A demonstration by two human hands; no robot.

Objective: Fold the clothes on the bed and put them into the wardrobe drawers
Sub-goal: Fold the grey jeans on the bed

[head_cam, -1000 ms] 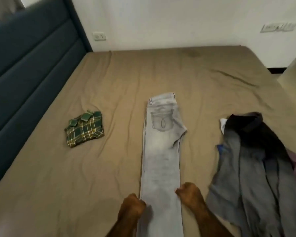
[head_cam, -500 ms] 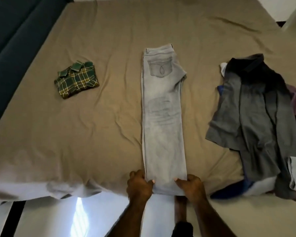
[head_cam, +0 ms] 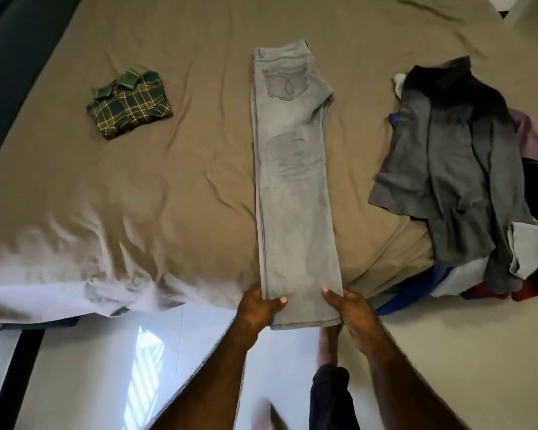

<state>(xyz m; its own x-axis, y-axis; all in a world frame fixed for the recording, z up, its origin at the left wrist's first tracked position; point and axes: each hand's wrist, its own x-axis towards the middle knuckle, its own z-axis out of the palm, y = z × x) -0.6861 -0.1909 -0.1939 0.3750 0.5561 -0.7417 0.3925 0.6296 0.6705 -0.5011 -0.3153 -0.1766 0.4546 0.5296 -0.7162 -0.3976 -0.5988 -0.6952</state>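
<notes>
- Jeans (head_cam: 292, 181), grey, already halved leg on leg, lie flat on the bed (head_cam: 168, 181), mid-mattress, one long strip.
- Long axis runs straight away from me: waistband and back pocket at the far end, hems at the near end, hanging just over the mattress edge.
- My left hand (head_cam: 257, 308) pinches the left hem corner, thumb on top of the denim, fingers under it.
- My right hand (head_cam: 353, 308) pinches the right hem corner the same way; both grips narrow, closed on cloth, nothing else held.
- Hands sit either side of the strip at equal reach, neither nearer; the waistband lies directly ahead of both, well apart from the grip.
- Judgement: next fold carries the hems forward along that axis toward the waistband, both hands together so the edges stay square.
- Risk, as I judge it: uneven lift skews the strip or drags it off the bed edge.
- Folded plaid shirt (head_cam: 129, 107) sits well to the left, clear of the fold path.
- Unfolded clothes pile (head_cam: 466, 181) lies to the right, near the jeans, not touching.
- Wardrobe drawers not in view.
</notes>
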